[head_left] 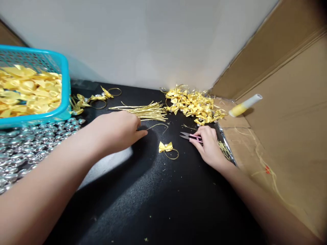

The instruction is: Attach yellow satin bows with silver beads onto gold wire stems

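Clock reference: the single yellow bow (166,147) is the center of the dial; 12 o'clock points away from the person. The bow lies on the black bench (163,211), between the two hands and touching neither. A silver bead sits at its middle, and its gold loop extends toward 4 o'clock.

Left hand (122,131): positioned at 10 o'clock, palm down, apart from the right. A gold strand (157,124) runs from the thumb tip toward 3 o'clock. The fingertips are partly hidden; whether they pinch the strand cannot be determined.

Right hand (209,144): positioned at 3 o'clock, closed around the pink handles of the snips (189,135). The blades are parted and point toward 9 o'clock. Short strand pieces (223,150) lie just beyond this hand.

Surrounding items:
- 11 o'clock: strand bundle (145,111), laid roughly crosswise.
- 1 o'clock: pile of finished bows (192,105).
- 2 o'clock: white-and-yellow tube (245,105), on cardboard (236,132).
- 10 o'clock: blue basket (65,81) containing yellow bows.
- 9 o'clock: loose silver beads (38,144), in front of the basket.
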Available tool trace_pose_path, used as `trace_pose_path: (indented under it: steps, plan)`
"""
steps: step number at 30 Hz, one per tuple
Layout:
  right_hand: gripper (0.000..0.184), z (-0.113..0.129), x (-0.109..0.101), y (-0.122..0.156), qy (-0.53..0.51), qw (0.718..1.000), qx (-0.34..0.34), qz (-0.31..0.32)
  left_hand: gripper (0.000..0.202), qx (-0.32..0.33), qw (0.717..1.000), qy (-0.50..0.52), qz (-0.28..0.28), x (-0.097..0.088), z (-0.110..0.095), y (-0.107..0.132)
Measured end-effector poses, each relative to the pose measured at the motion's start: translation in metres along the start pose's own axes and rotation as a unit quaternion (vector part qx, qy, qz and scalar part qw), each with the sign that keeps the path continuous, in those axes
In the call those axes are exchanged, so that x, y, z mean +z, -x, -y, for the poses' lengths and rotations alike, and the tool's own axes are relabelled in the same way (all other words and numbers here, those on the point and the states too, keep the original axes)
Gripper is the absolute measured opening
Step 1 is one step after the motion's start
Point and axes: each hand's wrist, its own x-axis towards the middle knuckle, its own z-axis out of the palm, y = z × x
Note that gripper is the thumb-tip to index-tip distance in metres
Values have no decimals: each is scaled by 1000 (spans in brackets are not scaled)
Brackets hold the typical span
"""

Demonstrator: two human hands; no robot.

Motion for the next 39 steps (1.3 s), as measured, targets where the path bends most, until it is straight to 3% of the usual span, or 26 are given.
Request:
trace_pose_path:
  steps: [2,3,4,7,10,12,15,18,21,24,28,31,34,39]
  plan:
    - [14,2,1,0,6,1000,17,2,36,82,969,-231,-39,9,-3,9]
    - [14,3,1,1,7,1000,22,1,28,112,944,-308,-35,16,-5,12]
    - [14,4,2,1,8,1000,24,0,18,128,922,-364,6,24,-7,14]
    - [13,6,3,1,5,1000,25,-9,25,154,895,-373,188,47,-3,14]
    - [12,10,1,3,3,999,27,-29,23,151,904,-326,231,60,9,10]
    - [10,18,-4,5,-9,998,25,-53,14,149,919,-287,227,61,14,7]
    - [4,41,-14,9,-63,995,17,-73,3,158,934,-269,177,56,11,5]
    - [5,74,-22,8,-149,986,11,-73,16,160,958,-229,60,51,-4,9]
    - [17,109,-29,-5,-229,970,13,-83,20,133,987,-35,-84,51,-21,18]
    - [18,138,-38,-27,-276,945,-11,-174,26,124,967,170,-143,53,-35,28]
    - [7,164,-57,-49,-281,904,-85,-312,31,111,923,323,-177,49,-47,37]
    - [11,178,-68,-55,-271,877,-137,-372,32,132,907,345,-201,42,-54,43]
    - [9,188,-74,-56,-231,858,-149,-434,29,184,905,299,-239,35,-58,50]
    - [1,195,-71,-55,-236,863,-162,-417,11,307,888,163,-300,30,-56,57]
